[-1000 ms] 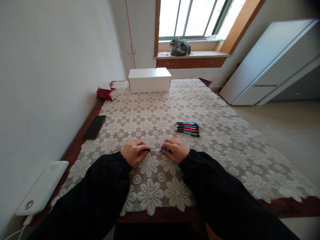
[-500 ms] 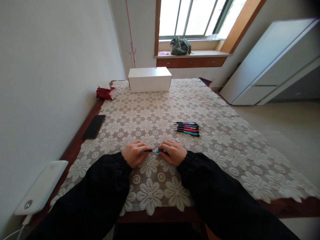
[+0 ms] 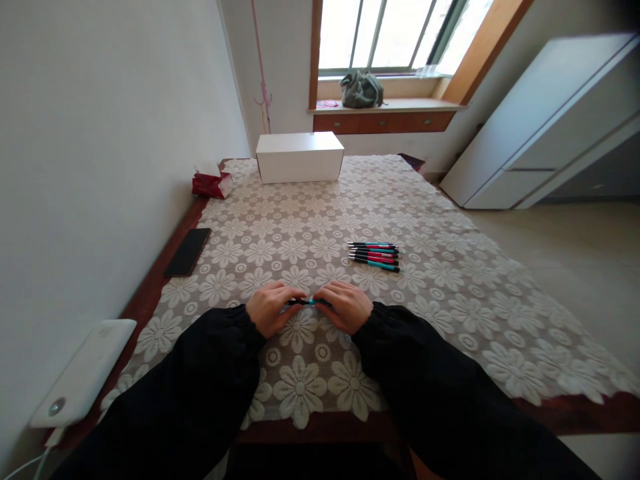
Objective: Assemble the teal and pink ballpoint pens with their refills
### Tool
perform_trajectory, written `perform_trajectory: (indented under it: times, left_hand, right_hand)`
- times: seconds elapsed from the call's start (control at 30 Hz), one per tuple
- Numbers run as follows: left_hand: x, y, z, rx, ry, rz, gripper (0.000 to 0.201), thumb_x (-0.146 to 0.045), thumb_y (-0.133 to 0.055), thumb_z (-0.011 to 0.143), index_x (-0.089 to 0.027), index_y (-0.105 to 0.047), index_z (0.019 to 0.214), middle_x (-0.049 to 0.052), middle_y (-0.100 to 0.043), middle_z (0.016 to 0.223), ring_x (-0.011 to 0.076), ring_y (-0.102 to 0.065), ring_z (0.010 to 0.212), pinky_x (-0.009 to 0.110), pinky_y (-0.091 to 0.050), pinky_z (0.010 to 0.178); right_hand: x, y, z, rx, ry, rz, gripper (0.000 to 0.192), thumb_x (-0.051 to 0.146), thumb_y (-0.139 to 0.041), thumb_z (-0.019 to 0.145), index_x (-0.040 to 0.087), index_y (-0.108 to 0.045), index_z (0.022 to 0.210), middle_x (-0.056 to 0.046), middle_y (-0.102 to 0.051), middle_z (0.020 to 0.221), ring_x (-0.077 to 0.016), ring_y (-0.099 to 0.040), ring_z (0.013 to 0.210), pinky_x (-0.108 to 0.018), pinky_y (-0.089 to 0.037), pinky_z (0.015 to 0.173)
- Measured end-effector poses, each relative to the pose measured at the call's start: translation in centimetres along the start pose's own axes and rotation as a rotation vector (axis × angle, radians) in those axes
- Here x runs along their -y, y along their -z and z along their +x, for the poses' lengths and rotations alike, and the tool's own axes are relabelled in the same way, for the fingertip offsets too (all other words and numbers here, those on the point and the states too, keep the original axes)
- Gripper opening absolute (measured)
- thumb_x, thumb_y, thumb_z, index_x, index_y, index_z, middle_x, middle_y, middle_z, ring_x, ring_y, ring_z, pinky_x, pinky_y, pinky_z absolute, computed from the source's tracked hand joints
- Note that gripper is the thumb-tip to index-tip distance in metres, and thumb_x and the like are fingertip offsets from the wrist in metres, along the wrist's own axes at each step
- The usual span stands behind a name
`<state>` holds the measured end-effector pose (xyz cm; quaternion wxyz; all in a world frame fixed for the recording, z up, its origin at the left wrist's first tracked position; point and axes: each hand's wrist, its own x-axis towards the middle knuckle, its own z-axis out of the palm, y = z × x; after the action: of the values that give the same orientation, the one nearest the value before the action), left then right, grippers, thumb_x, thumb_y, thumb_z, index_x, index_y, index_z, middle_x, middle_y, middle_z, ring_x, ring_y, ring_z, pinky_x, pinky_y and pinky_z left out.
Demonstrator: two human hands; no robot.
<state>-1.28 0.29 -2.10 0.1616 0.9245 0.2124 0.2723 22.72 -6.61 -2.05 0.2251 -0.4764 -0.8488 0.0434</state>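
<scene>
Low over the near part of the cloth, my two hands hold a thin black and turquoise pen point(image 3: 311, 302) lengthwise between them. My left hand point(image 3: 271, 308) pinches its black end with thumb and fingers. The turquoise part lies in the closed fingers of my right hand point(image 3: 347, 306), which hide much of it. At the middle the two parts meet, with the fingertips close together. Beyond my right hand, several pens point(image 3: 373, 256) in black, red and turquoise lie side by side.
A flower-patterned lace cloth point(image 3: 300, 390) covers the table. A black phone point(image 3: 187, 253) and a red tissue pack point(image 3: 210, 185) lie along the left side. At the far end stands a white box point(image 3: 300, 160). A white plugged-in device point(image 3: 83, 373) sits at the near left.
My hands have come slightly closer together. The thin pale piece that showed between the black and turquoise parts is now covered, and the parts meet.
</scene>
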Motion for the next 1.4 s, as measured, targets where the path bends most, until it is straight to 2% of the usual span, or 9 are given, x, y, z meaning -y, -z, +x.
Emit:
perform_trajectory:
  times: [0.2, 0.4, 0.7, 0.83, 0.93, 1.1, 1.27, 1.4]
  left_hand:
    - [-0.01, 0.04, -0.04, 0.018, 0.011, -0.017, 0.018, -0.034, -0.058, 0.099, -0.022, -0.07, 0.105, 0.003, -0.077, 0.09, 0.0185, -0.07, 0.088, 0.033, -0.057, 0.084]
    - [0.0, -0.07, 0.0, 0.004, 0.007, -0.026, 0.018, -0.035, -0.058, 0.098, -0.023, -0.072, 0.102, 0.003, -0.077, 0.088, 0.0186, -0.07, 0.087, 0.033, -0.057, 0.084]
    - [-0.08, -0.04, -0.09, -0.016, 0.011, -0.05, 0.016, -0.033, -0.061, 0.097, -0.023, -0.072, 0.102, 0.003, -0.077, 0.088, 0.0184, -0.07, 0.086, 0.033, -0.058, 0.082]
    - [-0.14, 0.05, -0.07, -0.013, 0.025, -0.051, 0.018, -0.033, -0.059, 0.097, -0.022, -0.072, 0.103, 0.003, -0.076, 0.085, 0.0185, -0.07, 0.085, 0.032, -0.058, 0.081]
    - [-0.21, 0.19, 0.0, -0.009, 0.022, -0.053, 0.018, -0.033, -0.058, 0.098, -0.022, -0.072, 0.104, 0.004, -0.076, 0.085, 0.0182, -0.07, 0.084, 0.032, -0.058, 0.082]
    - [-0.31, 0.25, 0.11, -0.016, 0.016, -0.046, 0.017, -0.033, -0.059, 0.098, -0.022, -0.072, 0.1, 0.003, -0.076, 0.086, 0.0185, -0.07, 0.085, 0.033, -0.058, 0.082]
    - [-0.46, 0.33, 0.23, -0.041, 0.008, -0.084, 0.014, -0.032, -0.062, 0.097, -0.022, -0.071, 0.099, 0.003, -0.077, 0.089, 0.0181, -0.07, 0.086, 0.032, -0.058, 0.081]
    - [-0.7, 0.5, 0.29, -0.031, 0.024, -0.088, 0.012, -0.032, -0.064, 0.096, -0.022, -0.071, 0.098, 0.003, -0.077, 0.09, 0.0183, -0.07, 0.087, 0.033, -0.058, 0.082]
  right_hand:
    - [-0.01, -0.27, 0.04, -0.037, 0.032, -0.034, 0.024, 0.032, -0.045, 0.105, 0.021, -0.066, 0.104, -0.006, -0.07, 0.09, -0.019, -0.063, 0.083, -0.032, -0.045, 0.078]
    - [0.13, -0.31, 0.0, -0.035, 0.031, 0.001, 0.023, 0.032, -0.045, 0.105, 0.022, -0.065, 0.105, -0.006, -0.07, 0.091, -0.0182, -0.066, 0.083, -0.03, -0.046, 0.075]
    - [0.48, -0.46, -0.1, 0.011, -0.066, 0.047, 0.021, 0.029, -0.045, 0.104, 0.023, -0.065, 0.108, -0.005, -0.072, 0.097, -0.0163, -0.067, 0.079, -0.027, -0.045, 0.067]
    - [0.56, -0.36, -0.17, 0.029, -0.096, 0.083, 0.018, 0.03, -0.053, 0.1, 0.023, -0.061, 0.115, -0.005, -0.073, 0.103, -0.0182, -0.069, 0.085, -0.027, -0.048, 0.072]
    - [0.46, -0.42, -0.2, 0.039, -0.118, 0.105, 0.019, 0.026, -0.058, 0.095, 0.022, -0.059, 0.114, -0.005, -0.074, 0.1, -0.0189, -0.07, 0.086, -0.027, -0.048, 0.072]
    - [0.33, -0.58, -0.13, 0.034, -0.106, 0.107, 0.01, 0.024, -0.056, 0.096, 0.023, -0.06, 0.105, -0.005, -0.074, 0.096, -0.0191, -0.071, 0.085, -0.027, -0.049, 0.073]
    - [0.45, -0.53, -0.08, 0.008, -0.079, 0.105, 0.014, 0.026, -0.051, 0.1, 0.022, -0.062, 0.106, -0.006, -0.074, 0.098, -0.0192, -0.07, 0.088, -0.028, -0.05, 0.077]
    - [0.56, -0.45, -0.05, 0.012, -0.071, 0.087, 0.018, 0.028, -0.047, 0.103, 0.022, -0.063, 0.106, -0.006, -0.073, 0.098, -0.0182, -0.069, 0.085, -0.027, -0.048, 0.073]
